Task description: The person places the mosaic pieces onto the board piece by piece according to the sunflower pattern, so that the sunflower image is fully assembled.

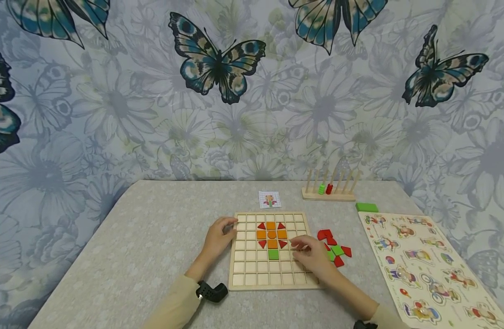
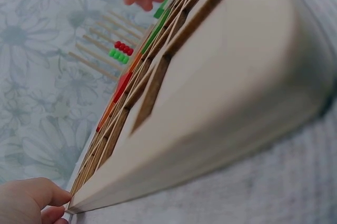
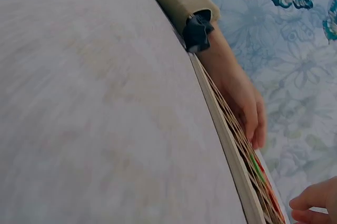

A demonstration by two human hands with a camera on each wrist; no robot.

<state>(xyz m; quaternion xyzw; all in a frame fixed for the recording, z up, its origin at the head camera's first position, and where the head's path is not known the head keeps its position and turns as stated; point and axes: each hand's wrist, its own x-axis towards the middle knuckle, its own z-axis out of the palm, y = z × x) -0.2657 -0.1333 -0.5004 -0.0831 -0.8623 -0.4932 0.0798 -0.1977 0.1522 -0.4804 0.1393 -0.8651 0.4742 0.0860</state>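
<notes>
A wooden grid board lies flat on the table. In its cells sit several orange squares around an orange round piece, several red triangles and a green square. My left hand rests with relaxed fingers against the board's left edge; the left wrist view shows its fingertips right at the rim. Over the right part of the board hovers my right hand, fingers loosely bent and nothing showing between them. Beside it lies a loose pile of red pieces and green pieces, partly hidden by the hand.
Behind the board lies a small pattern card. A wooden peg stand with green and red beads is at the back right. Along the right side lies a large picture puzzle board, with a green block at its far end.
</notes>
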